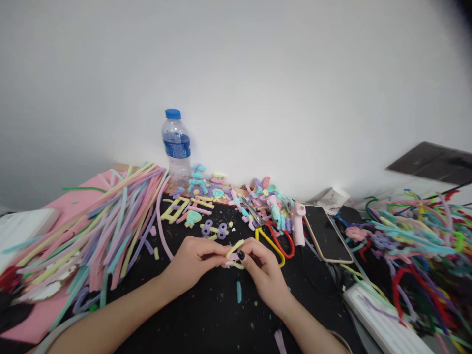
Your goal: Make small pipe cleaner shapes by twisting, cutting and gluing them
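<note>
Both hands meet over the black table top around a small bent pipe-cleaner piece (235, 247), pale yellow with some lilac and pink. My left hand (195, 260) pinches its left side between thumb and fingertips. On the other side, the thumb and fingers of my right hand (261, 270) are closed on it, partly covering it. Just beyond lie purple pipe-cleaner loops (214, 229), a mint heart shape (192, 218) and a yellow pipe-cleaner frame (174, 210). Scissors (273, 241) with red and yellow handles rest past my right hand. A short teal scrap (239, 292) lies below the hands.
A large bundle of pastel pipe cleaners (121, 216) covers the left. Behind stands a water bottle (177, 147) against the wall. Finished-looking pipe-cleaner shapes (275, 206), a pink handheld device (298, 223), a phone (328, 233), a white power strip (383, 314) and tangled pipe cleaners (413, 241) fill the right.
</note>
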`<state>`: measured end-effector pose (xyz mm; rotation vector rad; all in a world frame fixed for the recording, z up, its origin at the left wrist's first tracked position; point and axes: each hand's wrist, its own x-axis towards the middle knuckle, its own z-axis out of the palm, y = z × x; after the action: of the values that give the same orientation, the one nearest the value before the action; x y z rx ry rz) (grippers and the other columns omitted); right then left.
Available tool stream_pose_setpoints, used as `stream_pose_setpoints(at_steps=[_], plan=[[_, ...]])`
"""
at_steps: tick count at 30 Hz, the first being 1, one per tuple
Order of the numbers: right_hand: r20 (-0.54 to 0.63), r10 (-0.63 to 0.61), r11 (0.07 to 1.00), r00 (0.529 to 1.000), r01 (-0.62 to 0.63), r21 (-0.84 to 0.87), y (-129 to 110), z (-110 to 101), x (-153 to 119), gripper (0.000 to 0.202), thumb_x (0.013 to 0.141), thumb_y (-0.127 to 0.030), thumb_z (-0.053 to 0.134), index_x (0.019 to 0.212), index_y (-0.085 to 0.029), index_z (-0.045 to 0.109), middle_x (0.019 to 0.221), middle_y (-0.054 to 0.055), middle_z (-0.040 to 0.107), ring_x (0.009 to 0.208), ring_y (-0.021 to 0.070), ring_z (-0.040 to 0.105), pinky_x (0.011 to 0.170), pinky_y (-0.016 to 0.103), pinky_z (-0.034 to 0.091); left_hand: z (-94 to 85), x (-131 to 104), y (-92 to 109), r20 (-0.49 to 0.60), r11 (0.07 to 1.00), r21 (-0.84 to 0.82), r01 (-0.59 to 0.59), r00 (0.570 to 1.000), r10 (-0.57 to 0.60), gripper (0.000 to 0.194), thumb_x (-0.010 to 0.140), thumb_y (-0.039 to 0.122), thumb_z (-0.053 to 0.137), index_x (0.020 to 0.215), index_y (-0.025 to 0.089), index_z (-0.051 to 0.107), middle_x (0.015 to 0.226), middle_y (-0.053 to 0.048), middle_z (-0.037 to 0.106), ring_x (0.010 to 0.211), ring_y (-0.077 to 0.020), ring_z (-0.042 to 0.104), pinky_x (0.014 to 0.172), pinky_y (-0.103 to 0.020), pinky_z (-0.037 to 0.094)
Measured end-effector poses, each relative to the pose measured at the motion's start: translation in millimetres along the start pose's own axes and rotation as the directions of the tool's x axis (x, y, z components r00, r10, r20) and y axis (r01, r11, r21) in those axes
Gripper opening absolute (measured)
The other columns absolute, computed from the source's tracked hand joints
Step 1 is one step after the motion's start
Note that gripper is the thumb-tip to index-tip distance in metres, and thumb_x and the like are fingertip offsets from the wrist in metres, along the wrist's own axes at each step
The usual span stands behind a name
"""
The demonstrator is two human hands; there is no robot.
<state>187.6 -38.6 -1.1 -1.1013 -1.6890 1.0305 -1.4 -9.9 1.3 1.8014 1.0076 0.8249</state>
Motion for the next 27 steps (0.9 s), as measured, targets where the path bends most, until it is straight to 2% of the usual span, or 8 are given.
stream_pose_setpoints(at_steps=[4, 8, 10, 13, 16, 21, 24, 27], plan=[[0.000, -0.005, 1.000, 1.000, 0.005, -0.007, 1.1, 0.7, -0.2, 0.022, 0.092, -0.027, 0.047, 0.074, -0.019, 0.058, 0.077, 0.002, 0.055, 0.072, 0.0152, 0.051, 0.065, 0.027, 0.039, 1.1, 0.9, 0.5, 0.002, 1.000, -0.020, 0.023, 1.000, -0.023, 0.011, 0.077, 0.022, 0.065, 0.078, 0.021, 0.076, 0.073, 0.000, 0.074, 0.066, -0.0158, 0.067, 0.064, -0.023, 0.049], [-0.087, 0.001, 0.999, 0.996, -0.006, -0.050, 5.1, -0.3, -0.9, 0.019, 0.092, -0.025, 0.045, 0.076, -0.019, 0.054, 0.078, 0.002, 0.053, 0.071, 0.0151, 0.049, 0.064, 0.027, 0.039, -0.3, 1.3, 1.6, 0.012, 0.988, -0.119, 0.098, 0.995, -0.098, 0.024, 0.074, 0.022, 0.068, 0.098, 0.019, 0.072, 0.080, -0.001, 0.074, 0.072, -0.0168, 0.068, 0.070, -0.025, 0.052], [-0.151, -0.006, 0.995, 0.989, -0.009, -0.101, 6.2, -1.8, -0.8, 0.017, 0.092, -0.024, 0.044, 0.078, -0.019, 0.053, 0.078, 0.002, 0.052, 0.070, 0.0150, 0.047, 0.062, 0.027, 0.037, -3.6, 1.3, 2.9, -0.058, 0.985, -0.126, 0.115, 0.991, -0.123, 0.032, 0.074, 0.026, 0.068, 0.105, 0.017, 0.068, 0.073, -0.001, 0.072, 0.063, -0.0154, 0.066, 0.064, -0.025, 0.052], [-0.176, -0.039, 0.980, 0.984, 0.004, -0.199, 4.4, -3.7, 0.2, 0.015, 0.091, -0.020, 0.043, 0.078, -0.020, 0.050, 0.079, 0.002, 0.050, 0.068, 0.0149, 0.045, 0.059, 0.027, 0.035, -11.4, 2.2, 4.4, -0.234, 0.989, -0.105, 0.108, 0.964, -0.130, 0.029, 0.085, 0.034, 0.053, 0.103, 0.015, 0.066, 0.059, 0.001, 0.061, 0.047, -0.0121, 0.056, 0.051, -0.024, 0.046], [-0.065, -0.066, 0.953, 0.996, 0.043, -0.300, 0.5, -2.6, 2.1, 0.014, 0.089, -0.015, 0.042, 0.078, -0.019, 0.050, 0.082, 0.002, 0.049, 0.073, 0.0155, 0.048, 0.064, 0.027, 0.038, -18.9, 4.8, 3.5, -0.336, 0.991, -0.093, 0.092, 0.934, -0.118, 0.030, 0.091, 0.035, 0.042, 0.100, 0.018, 0.065, 0.056, 0.003, 0.054, 0.044, -0.0114, 0.049, 0.047, -0.024, 0.041], [0.167, -0.035, 0.834, 0.985, 0.120, -0.538, -2.8, 7.6, 6.3, 0.015, 0.088, -0.011, 0.041, 0.083, -0.020, 0.052, 0.087, 0.003, 0.051, 0.081, 0.0176, 0.049, 0.071, 0.029, 0.040, -24.5, 8.8, -1.2, -0.363, 0.991, -0.074, 0.109, 0.923, -0.128, 0.030, 0.090, 0.039, 0.040, 0.096, 0.022, 0.065, 0.052, 0.004, 0.050, 0.040, -0.0120, 0.045, 0.043, -0.024, 0.035], [0.254, -0.021, 0.742, 0.967, 0.185, -0.644, -4.7, 15.7, 10.8, 0.013, 0.088, -0.012, 0.043, 0.084, -0.020, 0.052, 0.087, 0.003, 0.053, 0.080, 0.0180, 0.049, 0.069, 0.029, 0.039, -26.0, 9.7, -2.6, -0.384, 0.993, -0.026, 0.113, 0.916, -0.114, 0.030, 0.090, 0.039, 0.041, 0.092, 0.022, 0.065, 0.050, 0.005, 0.049, 0.041, -0.0120, 0.043, 0.044, -0.024, 0.034], [0.286, -0.033, 0.676, 0.958, 0.232, -0.699, -5.9, 22.1, 16.0, 0.012, 0.088, -0.014, 0.042, 0.084, -0.020, 0.052, 0.088, 0.004, 0.053, 0.079, 0.0185, 0.049, 0.068, 0.029, 0.038, -27.5, 10.1, -2.8, -0.398, 0.993, 0.000, 0.115, 0.911, -0.105, 0.029, 0.091, 0.038, 0.041, 0.090, 0.021, 0.065, 0.049, 0.005, 0.047, 0.043, -0.0126, 0.044, 0.046, -0.024, 0.034]])
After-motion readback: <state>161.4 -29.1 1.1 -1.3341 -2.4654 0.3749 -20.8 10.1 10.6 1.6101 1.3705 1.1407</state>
